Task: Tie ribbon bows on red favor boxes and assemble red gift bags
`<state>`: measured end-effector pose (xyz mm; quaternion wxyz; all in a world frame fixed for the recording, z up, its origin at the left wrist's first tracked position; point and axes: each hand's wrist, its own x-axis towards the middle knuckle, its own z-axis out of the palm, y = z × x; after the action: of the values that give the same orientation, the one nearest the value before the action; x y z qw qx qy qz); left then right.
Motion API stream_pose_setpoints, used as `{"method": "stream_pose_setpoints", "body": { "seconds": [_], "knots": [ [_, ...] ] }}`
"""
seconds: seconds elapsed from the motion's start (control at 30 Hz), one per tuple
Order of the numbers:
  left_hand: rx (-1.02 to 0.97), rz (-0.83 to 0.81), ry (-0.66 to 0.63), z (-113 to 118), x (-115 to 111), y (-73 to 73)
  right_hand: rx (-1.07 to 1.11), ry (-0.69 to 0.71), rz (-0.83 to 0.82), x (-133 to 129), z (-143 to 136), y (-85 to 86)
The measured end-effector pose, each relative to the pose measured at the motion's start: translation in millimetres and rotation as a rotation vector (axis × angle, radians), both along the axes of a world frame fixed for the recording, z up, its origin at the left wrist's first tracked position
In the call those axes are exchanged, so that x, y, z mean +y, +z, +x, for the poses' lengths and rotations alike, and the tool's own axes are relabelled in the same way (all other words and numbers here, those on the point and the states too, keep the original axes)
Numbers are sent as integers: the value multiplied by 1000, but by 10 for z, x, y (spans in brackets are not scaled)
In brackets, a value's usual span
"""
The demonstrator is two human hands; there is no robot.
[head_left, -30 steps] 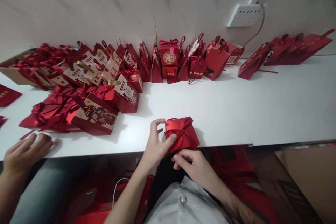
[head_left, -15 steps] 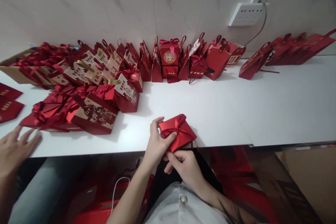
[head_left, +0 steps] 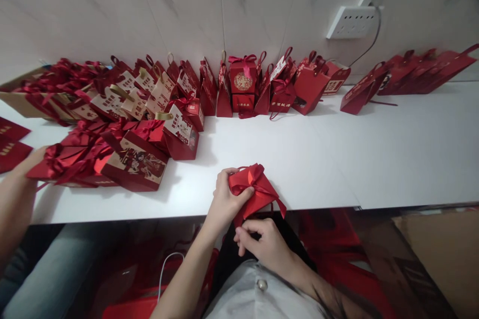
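Observation:
A small red box [head_left: 245, 201] with a ribbon bow on top is at the front edge of the white table. My left hand [head_left: 227, 199] grips its left side, with the thumb on top near the knot. Just below the box is my right hand [head_left: 259, 239], its fingers curled and thumb against the index finger; whether a ribbon end is between them is hidden. A ribbon tail [head_left: 280, 206] hangs off the box's right corner.
Many red gift boxes [head_left: 138, 160] crowd the table's left and back, with a cardboard box [head_left: 35, 104] of bows at far left. A co-worker's hand [head_left: 35, 159] touches the left boxes. More bags [head_left: 407, 72] stand at back right; a carton [head_left: 443, 254] is below.
My right hand has moved slightly down, away from the box. A ribbon tail now lies over the box's right corner. The co-worker's hand has moved up to the left boxes.

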<state>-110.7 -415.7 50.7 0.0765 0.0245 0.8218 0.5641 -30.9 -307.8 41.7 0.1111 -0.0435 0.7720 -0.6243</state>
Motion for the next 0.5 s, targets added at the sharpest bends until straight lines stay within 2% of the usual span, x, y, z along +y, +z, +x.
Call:
{"method": "stream_pose_setpoints", "body": {
  "seconds": [0.33, 0.5],
  "knots": [
    [-58, 24, 0, -4, 18, 9, 101, 107, 97, -11, -30, 47],
    [-51, 28, -3, -6, 17, 12, 64, 224, 122, 72, -10, 94]
  ]
}}
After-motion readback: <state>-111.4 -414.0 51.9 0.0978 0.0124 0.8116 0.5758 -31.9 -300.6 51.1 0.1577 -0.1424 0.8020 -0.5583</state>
